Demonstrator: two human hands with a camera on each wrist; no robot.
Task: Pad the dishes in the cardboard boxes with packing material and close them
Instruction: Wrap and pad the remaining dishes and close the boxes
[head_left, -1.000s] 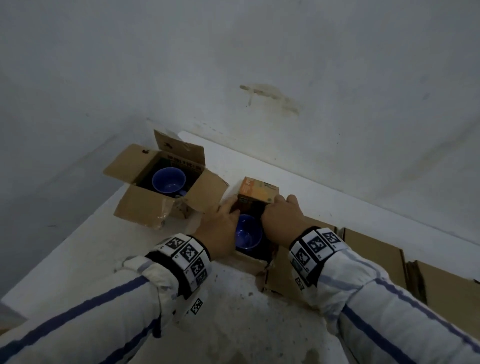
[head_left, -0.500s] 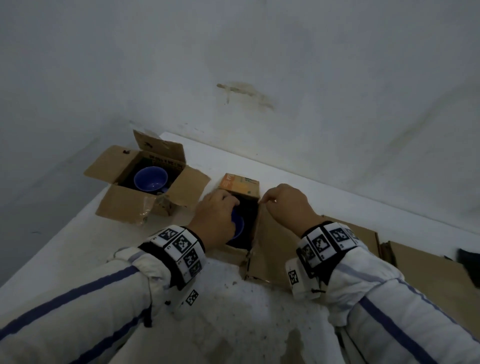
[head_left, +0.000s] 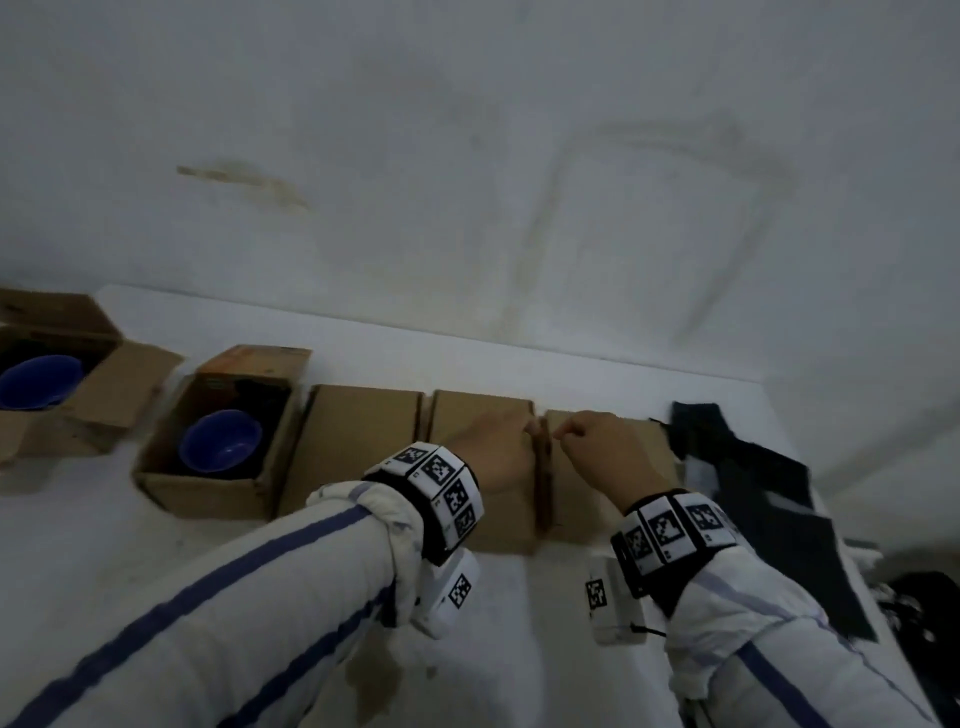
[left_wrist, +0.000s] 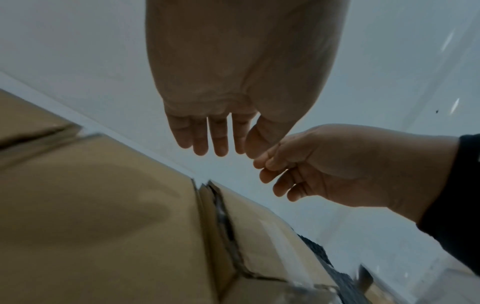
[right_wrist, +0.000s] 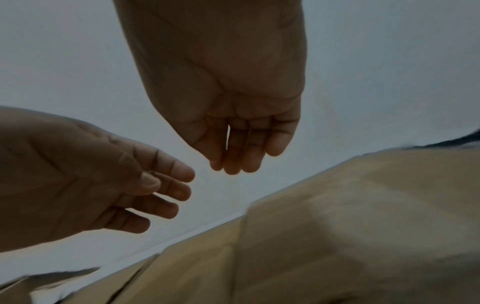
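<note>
Dim and grey all over, with no bright lamp to see. Soft dark shadows on the flat brown cardboard boxes (left_wrist: 103, 205) in both wrist views. Blurry box edges there. Bent, stretched corners in the head view.

Brown corrugated cardboard boxes (head_left: 480, 467), matt, edges slightly frayed at the seam between two of them; small open cardboard box (head_left: 218, 457) same matt brown, printed orange flap; glossy blue glazed bowl (head_left: 221, 441) inside, smooth; white tabletop (head_left: 156, 545) matt, grainy, stained; dark cloth pieces (head_left: 753, 499), matt, soft-looking; white wall (head_left: 467, 156) matt, scuffed; white fabric sleeves (head_left: 260, 597) with blue stripes
</note>
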